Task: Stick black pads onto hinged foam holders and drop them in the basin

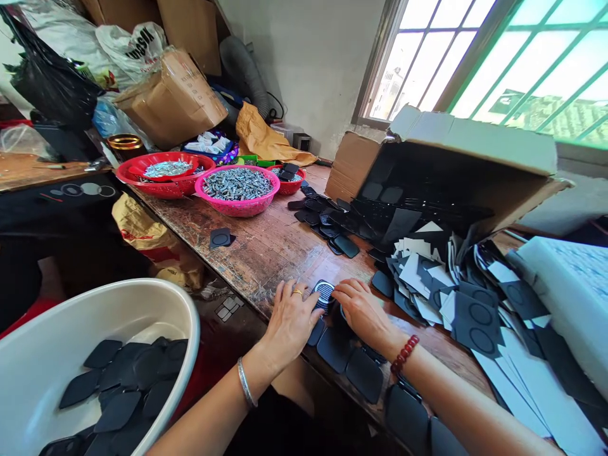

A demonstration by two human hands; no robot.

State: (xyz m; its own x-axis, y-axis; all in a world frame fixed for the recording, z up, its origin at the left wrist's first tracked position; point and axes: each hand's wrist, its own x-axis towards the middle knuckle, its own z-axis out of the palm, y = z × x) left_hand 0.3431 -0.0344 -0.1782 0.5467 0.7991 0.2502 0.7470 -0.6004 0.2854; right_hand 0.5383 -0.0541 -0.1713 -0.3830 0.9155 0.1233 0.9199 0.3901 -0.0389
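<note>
Striped pad [324, 294] sat around 12 o'clock on the bench [266, 253], left hand's [289, 320] fingers slightly spread, right hand's [368, 313] bunched, couldn't tell if pinching; I figured they braced both sides against sliding.

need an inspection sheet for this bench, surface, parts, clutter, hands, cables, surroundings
surface: wooden table, scratched and stained
job's things: ringed dark piece between the hands; flat black pads along the near edge
clutter: loose cards heaped beside an open carton; pink basket of small metal parts
grip: left hand and right hand at opposite sides of the piece, firmness unclear
cables: thin black cord near the wall
surroundings: barred window; white tub holding black pieces
</note>
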